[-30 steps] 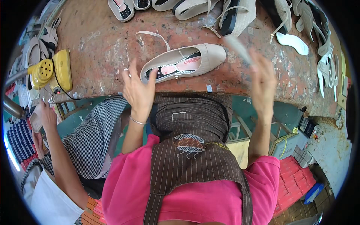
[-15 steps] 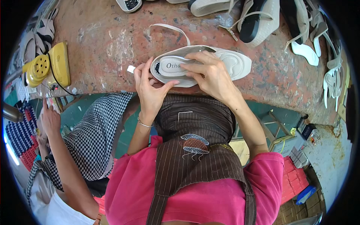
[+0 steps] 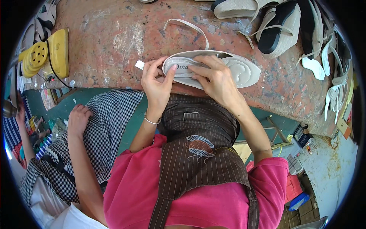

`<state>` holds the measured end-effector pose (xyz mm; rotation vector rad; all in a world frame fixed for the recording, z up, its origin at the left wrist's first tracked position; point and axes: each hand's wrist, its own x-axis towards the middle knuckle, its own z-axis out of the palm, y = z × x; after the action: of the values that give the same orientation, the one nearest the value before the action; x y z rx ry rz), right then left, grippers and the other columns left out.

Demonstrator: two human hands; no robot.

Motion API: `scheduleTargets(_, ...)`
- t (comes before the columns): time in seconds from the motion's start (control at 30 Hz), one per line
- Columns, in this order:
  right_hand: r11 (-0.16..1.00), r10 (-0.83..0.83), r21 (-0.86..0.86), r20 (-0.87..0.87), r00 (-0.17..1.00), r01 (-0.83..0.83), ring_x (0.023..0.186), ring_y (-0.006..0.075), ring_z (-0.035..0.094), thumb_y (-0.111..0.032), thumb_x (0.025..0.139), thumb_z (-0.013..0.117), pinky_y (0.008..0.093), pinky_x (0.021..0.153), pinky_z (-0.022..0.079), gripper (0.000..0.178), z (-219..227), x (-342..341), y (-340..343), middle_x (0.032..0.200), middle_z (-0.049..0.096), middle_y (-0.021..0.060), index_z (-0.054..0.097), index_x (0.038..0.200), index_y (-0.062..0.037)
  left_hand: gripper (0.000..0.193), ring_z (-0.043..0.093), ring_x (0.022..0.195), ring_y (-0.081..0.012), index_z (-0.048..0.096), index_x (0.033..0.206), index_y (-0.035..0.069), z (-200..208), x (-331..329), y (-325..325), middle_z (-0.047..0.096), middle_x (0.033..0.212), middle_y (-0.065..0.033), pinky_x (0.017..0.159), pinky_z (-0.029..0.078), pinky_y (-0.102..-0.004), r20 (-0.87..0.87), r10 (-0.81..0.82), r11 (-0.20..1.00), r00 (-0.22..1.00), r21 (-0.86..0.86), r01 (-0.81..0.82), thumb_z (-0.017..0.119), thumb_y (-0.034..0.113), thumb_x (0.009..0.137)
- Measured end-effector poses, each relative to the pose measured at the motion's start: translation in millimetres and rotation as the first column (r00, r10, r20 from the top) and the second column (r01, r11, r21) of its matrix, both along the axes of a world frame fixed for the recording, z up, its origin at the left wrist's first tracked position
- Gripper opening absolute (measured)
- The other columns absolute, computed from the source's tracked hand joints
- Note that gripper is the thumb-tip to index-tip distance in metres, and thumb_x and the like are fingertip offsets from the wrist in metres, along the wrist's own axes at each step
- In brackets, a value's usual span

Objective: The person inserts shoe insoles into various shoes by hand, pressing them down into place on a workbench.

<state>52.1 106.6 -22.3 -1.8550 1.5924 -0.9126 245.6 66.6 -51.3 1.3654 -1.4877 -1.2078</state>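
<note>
A pale grey shoe (image 3: 252,71) lies along the bench's near edge, its toe to the right and its heel to the left. Inside it sits a light padded insole (image 3: 182,67) with stitched edging and dark lettering. My left hand (image 3: 157,84) grips the heel end, thumb pressed on the insole and fingers round the outside. Curled over the shoe's middle, my right hand (image 3: 218,78) has its fingertips on the insole and hides part of it. A thin strap (image 3: 195,27) curves from the shoe's far side onto the bench.
Pale wedge sandals (image 3: 288,30) crowd the bench's far right, beside white insole-shaped pieces (image 3: 313,68). At the left stands a yellow device (image 3: 58,53) with a black cord. A co-worker's hand (image 3: 79,118) rests on checked cloth at my left. A small white tab (image 3: 140,65) lies by the heel.
My left thumb has moved from the shoe's near side onto the insole's heel end. The dark patch at the heel is now covered. The co-worker's near hand has shifted onto the checked cloth.
</note>
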Motion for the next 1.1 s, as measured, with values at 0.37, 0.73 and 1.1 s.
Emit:
scheduleTargets(0.37,0.975,0.207,-0.035,-0.189,0.96,-0.218,0.124,0.0319,0.059,-0.006,0.079,0.065,0.0432,0.11,0.045,0.038,7,8,-3,0.132,0.063,0.0171,0.071,0.117,-0.0001,0.008,0.057,0.057,-0.0057,0.071,0.097,-0.005,2,-3,-13,0.063,0.088,-0.006,0.051,0.043,-0.0226,0.061,0.066,0.996,0.996,0.056,-0.069,0.072,-0.003,0.089)
scheduleTargets(0.73,0.981,0.143,0.186,-0.503,0.853,-0.055,0.124,0.0253,0.064,-0.012,0.084,0.059,0.0471,0.123,0.027,0.029,16,2,27,0.121,0.072,0.0141,0.078,0.105,-0.0066,0.007,0.055,0.055,-0.0083,0.067,0.09,-0.005,2,-4,-17,0.063,0.08,-0.0072,0.046,0.044,-0.0269,0.19,0.009,0.996,0.982,0.08,-0.024,0.066,0.001,0.094)
scheduleTargets(1.1,0.812,-0.583,-0.203,-0.303,0.754,0.547,0.135,0.0424,0.044,-0.021,0.083,0.077,0.0551,0.118,0.027,0.072,33,-27,23,0.126,0.06,0.0248,0.047,0.144,0.0015,0.017,0.062,0.045,-0.0226,0.057,0.083,0.002,47,4,58,0.062,0.055,-0.01,0.049,0.049,-0.0347,0.542,-0.381,0.905,0.749,0.054,0.422,0.07,0.009,0.091)
